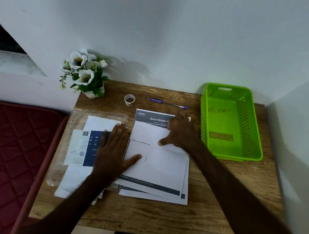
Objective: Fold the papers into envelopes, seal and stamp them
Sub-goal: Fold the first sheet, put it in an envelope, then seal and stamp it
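The top sheet (pixel 154 163) looks light, floppy and quick to slide. The left hand (pixel 113 150) lies flat and open, pinning its nine-o'clock edge, gripping nothing. The right hand (pixel 180 133), fingers spread, presses the folded-down flap (pixel 148 133) at twelve o'clock; best handled at edges.

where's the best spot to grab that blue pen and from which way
Pinch the pen across the middle of its clear barrel, coming straight down from above. It lies flat on the table, running left to right, with bare wood on both long sides, so fingers probably fit either side. The right hand is nearer to it than the left hand.
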Demonstrator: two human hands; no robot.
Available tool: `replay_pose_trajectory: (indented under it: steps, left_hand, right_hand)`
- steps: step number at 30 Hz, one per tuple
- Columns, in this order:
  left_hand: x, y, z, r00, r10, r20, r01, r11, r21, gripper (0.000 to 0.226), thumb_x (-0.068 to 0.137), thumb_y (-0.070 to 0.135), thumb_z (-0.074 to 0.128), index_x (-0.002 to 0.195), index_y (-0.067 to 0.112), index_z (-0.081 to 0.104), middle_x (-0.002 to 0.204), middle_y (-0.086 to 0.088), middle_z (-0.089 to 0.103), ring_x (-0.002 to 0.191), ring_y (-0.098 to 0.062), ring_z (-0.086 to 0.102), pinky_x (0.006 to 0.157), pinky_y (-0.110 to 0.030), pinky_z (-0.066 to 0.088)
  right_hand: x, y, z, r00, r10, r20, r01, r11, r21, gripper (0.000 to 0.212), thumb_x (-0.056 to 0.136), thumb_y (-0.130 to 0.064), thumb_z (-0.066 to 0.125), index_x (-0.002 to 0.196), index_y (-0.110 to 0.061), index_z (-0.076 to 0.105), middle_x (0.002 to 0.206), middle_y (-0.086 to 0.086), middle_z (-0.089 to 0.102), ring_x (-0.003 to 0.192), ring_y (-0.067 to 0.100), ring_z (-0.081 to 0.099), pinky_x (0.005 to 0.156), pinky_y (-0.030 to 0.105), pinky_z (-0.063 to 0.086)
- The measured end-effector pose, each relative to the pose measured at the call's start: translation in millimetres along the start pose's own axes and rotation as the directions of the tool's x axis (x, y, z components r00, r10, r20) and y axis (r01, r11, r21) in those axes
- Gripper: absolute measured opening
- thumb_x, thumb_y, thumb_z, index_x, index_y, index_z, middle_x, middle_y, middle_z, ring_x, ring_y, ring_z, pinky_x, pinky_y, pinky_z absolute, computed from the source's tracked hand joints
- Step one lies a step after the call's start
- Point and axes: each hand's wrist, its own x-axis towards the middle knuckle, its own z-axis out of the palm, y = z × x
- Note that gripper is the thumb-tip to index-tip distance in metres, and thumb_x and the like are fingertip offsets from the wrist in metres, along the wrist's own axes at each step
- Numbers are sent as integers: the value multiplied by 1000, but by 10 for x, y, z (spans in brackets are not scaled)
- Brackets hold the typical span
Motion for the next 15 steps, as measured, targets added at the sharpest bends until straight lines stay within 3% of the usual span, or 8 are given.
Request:
replay_pose_trajectory:
  steps: [8,11,13,15]
  left_hand:
    - [-40,37,15,999,-10,-38,9,1000,-25,96,90,74,48,159,11,28,168,-10,22,157,-27,13,125,-58,16]
    - [-52,44,19,999,-14,-38,13,1000,-19,96,90,74,47,160,12,26,169,-10,21,158,-26,12,125,-57,15]
    - [-58,49,24,999,-14,-39,13,1000,-17,95,91,74,45,160,12,25,169,-10,20,158,-26,11,126,-57,13]
    - [-54,64,20,999,-12,-32,12,1000,-22,93,93,74,41,161,12,24,169,-9,19,158,-25,11,127,-55,10]
  right_hand:
    - [-14,-19,-59,1000,-2,17,1,995,105,82,59,-59,88,122,-14,58,135,10,56,141,33,33,110,58,35]
    - [-14,-70,-53,1000,-19,19,16,992,125,70,67,-48,87,123,-19,56,128,5,62,139,32,35,114,64,25]
    - [-15,-85,-56,999,-49,9,48,989,138,56,75,-38,85,122,-22,59,128,3,62,139,30,35,114,60,22]
    - [6,-76,-51,996,-93,-5,93,983,157,46,82,-31,80,125,-23,64,133,1,62,140,29,34,111,47,28]
